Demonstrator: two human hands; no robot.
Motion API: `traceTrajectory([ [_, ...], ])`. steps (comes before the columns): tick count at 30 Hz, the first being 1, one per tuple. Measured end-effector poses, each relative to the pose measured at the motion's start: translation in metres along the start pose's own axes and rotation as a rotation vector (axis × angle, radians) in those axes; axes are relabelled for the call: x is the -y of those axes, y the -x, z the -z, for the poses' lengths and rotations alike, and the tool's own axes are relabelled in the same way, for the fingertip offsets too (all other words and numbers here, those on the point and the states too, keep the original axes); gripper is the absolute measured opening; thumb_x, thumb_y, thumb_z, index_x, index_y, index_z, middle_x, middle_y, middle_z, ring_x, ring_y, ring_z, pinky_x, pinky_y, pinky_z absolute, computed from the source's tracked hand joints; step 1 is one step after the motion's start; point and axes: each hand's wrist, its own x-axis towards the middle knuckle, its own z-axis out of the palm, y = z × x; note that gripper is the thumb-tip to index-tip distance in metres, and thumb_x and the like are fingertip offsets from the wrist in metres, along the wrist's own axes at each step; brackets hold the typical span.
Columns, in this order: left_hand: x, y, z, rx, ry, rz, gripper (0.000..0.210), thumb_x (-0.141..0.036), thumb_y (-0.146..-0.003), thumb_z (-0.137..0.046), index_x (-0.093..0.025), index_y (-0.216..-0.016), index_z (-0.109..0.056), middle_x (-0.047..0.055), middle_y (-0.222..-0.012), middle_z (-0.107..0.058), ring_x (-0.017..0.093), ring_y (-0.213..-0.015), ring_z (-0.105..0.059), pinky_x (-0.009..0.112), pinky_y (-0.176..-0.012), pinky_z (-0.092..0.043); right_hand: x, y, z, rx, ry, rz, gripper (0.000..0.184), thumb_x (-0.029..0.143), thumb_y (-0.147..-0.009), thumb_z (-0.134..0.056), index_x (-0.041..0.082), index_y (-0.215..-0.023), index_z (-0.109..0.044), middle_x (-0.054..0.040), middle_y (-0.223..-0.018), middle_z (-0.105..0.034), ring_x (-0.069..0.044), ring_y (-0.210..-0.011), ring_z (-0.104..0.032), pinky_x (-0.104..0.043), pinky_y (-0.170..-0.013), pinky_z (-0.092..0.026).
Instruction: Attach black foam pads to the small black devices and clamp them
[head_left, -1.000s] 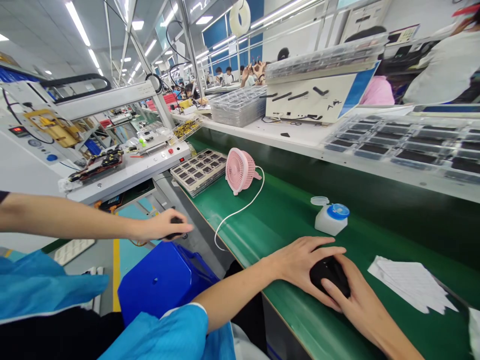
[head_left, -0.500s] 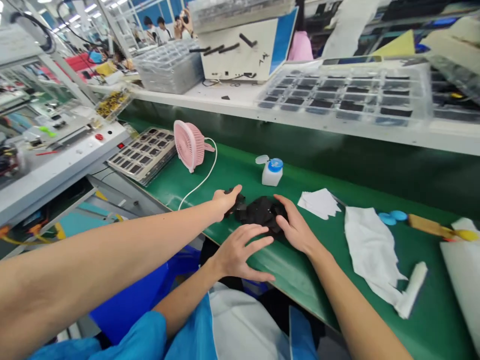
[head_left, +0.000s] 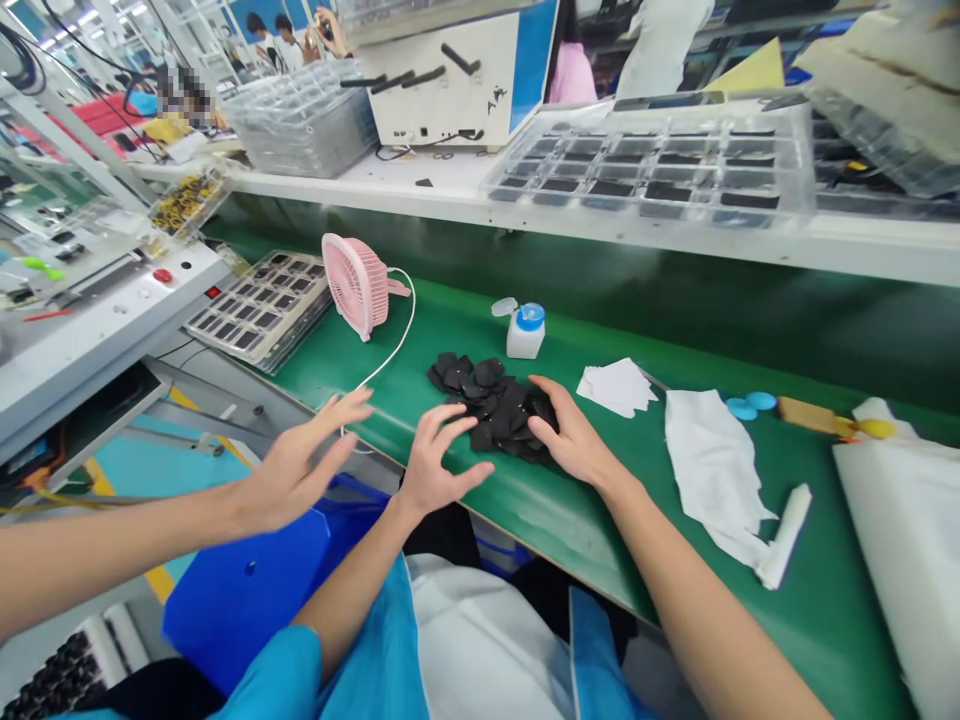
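A loose pile of thin black pieces (head_left: 502, 415) lies on the green table near its front edge. My left hand (head_left: 439, 465) hovers at the pile's front left with its fingers spread and nothing in them. Against the right side of the pile rests my right hand (head_left: 574, 435), open, thumb and fingers curved apart around that edge. Another person's hand (head_left: 296, 475) reaches in from the left, fingers stretched out, just off the table's front edge. Behind the pile stands a white bottle with a blue top (head_left: 526, 332), its lid flipped up.
A pink fan (head_left: 356, 285) with a white cable stands at the left, beside stacked trays of dark pieces (head_left: 259, 310). White paper pieces (head_left: 616, 387), a white cloth (head_left: 712, 470) and a white roll (head_left: 784, 537) lie right. A shelf (head_left: 637, 225) runs along the back.
The other person's hand has pulled back left, away from the pile. Its black pieces now lie spread further left. My left hand has shifted slightly left, and the camera view has moved a little.
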Motion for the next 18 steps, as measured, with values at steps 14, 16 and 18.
traceTrajectory([
  [14, 0.084, -0.103, -0.032, 0.390, 0.110, 0.128, 0.061, -0.054, -0.098, -0.058, -0.019, -0.148, -0.052, 0.013, -0.154, -0.056, 0.029, -0.144, -0.051, 0.048, -0.125, -0.038, -0.004, -0.001, -0.002, -0.014, -0.016, 0.011, 0.072, 0.071, -0.100, -0.050, 0.025, -0.155, -0.040, -0.0172, -0.157, -0.045, -0.036, -0.146, -0.043, -0.060, -0.124, -0.033],
  [16, 0.075, -0.102, -0.035, 0.422, 0.082, 0.069, 0.066, -0.057, -0.094, -0.063, -0.019, -0.148, -0.053, 0.013, -0.154, -0.056, 0.031, -0.144, -0.051, 0.049, -0.125, -0.038, -0.004, 0.000, -0.002, -0.013, -0.007, 0.019, 0.073, 0.070, -0.100, -0.052, 0.024, -0.154, -0.039, -0.0174, -0.157, -0.045, -0.036, -0.145, -0.044, -0.060, -0.124, -0.034],
  [18, 0.066, -0.100, -0.035, 0.434, 0.064, 0.029, 0.070, -0.060, -0.090, -0.068, -0.019, -0.146, -0.056, 0.013, -0.150, -0.060, 0.031, -0.142, -0.054, 0.048, -0.123, -0.040, -0.004, 0.001, -0.002, -0.018, 0.013, 0.027, 0.074, 0.070, -0.098, -0.054, 0.023, -0.154, -0.040, -0.0177, -0.156, -0.046, -0.037, -0.144, -0.046, -0.060, -0.123, -0.036],
])
